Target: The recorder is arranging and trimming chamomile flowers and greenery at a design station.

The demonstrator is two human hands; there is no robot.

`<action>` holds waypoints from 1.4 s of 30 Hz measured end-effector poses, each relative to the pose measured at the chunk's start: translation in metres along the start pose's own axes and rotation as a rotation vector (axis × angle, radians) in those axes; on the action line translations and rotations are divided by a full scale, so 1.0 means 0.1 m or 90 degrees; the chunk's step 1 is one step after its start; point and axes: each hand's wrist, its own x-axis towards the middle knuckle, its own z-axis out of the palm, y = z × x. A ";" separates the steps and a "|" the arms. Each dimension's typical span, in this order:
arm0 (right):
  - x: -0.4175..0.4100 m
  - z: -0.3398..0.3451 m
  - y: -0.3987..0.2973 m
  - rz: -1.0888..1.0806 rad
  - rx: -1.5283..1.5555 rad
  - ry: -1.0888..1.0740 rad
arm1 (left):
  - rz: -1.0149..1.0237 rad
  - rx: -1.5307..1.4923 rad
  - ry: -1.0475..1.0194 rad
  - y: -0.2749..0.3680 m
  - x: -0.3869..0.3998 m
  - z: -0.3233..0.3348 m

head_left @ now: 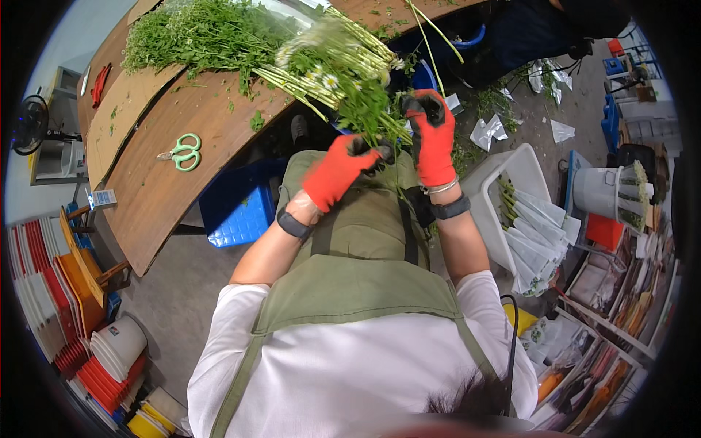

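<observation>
My left hand [348, 167], in a red glove with dark fingers, closes on the stem of a leafy flower sprig [364, 109] with small white daisy-like blooms, held over my lap. To its right is my right hand [432, 128] in a matching glove, raised with its fingers curled; whether it holds a stem cannot be made out. Beyond both hands, bunches of cut green stems [356, 46] with leaves and white flowers lie along the table's edge. Green-handled scissors [186, 153] rest on the wooden table [164, 208] to the left.
Blue bins [241, 205] stand under the table. A white tub [487, 202] with paper-wrapped bunches [539, 235] is at my right. Leaves and silvery scraps [489, 131] litter the floor. Another person in dark clothes [526, 38] is at the upper right. Stacked buckets [118, 347] stand lower left.
</observation>
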 end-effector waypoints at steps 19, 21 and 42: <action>-0.07 0.17 -0.36 -0.254 -0.461 -0.185 | 0.045 0.008 0.034 0.04 -0.02 0.00; -0.07 0.18 -0.31 -0.202 -0.357 -0.183 | 0.059 0.017 0.055 0.03 -0.04 0.03; -0.25 0.25 -0.25 0.121 -0.009 -0.067 | 0.047 -0.025 0.069 -0.08 0.04 -0.07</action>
